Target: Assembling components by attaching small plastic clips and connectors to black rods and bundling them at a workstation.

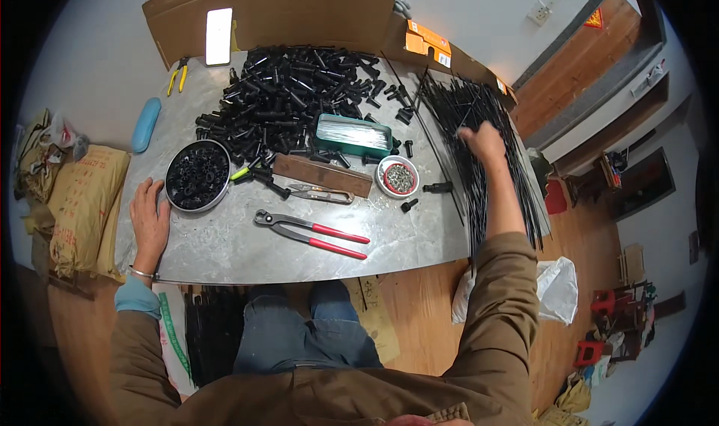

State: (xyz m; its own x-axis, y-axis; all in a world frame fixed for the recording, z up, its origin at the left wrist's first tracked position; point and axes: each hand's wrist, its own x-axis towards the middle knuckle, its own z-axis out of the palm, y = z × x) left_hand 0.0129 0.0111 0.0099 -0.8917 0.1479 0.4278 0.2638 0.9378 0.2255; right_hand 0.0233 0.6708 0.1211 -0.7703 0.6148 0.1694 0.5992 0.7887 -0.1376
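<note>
My left hand (pixel 150 218) lies on the grey tabletop with its fingers stretched out, beside a round bowl (pixel 198 177) full of small black rings. Over a large bundle of thin black rods (pixel 517 179) at the right, my right hand (pixel 484 143) is closed, its fingers curled down among them. What those fingers hold is hidden. Red-handled pincers (pixel 318 235) lie at the table's near middle. Behind them are metal snips (pixel 320 194), a brown wooden block (pixel 322 176) and a small round dish (pixel 398 176) of tiny metal pieces.
Black cylindrical parts (pixel 277 96) are heaped at the back, by a green tin (pixel 353 134) of thin metal pins. A lit phone (pixel 219 36) leans on the cardboard (pixel 314 14). Yellow-handled pliers (pixel 178 76) and a blue case (pixel 146 125) lie left. Sacks (pixel 90 201) stand beyond the table.
</note>
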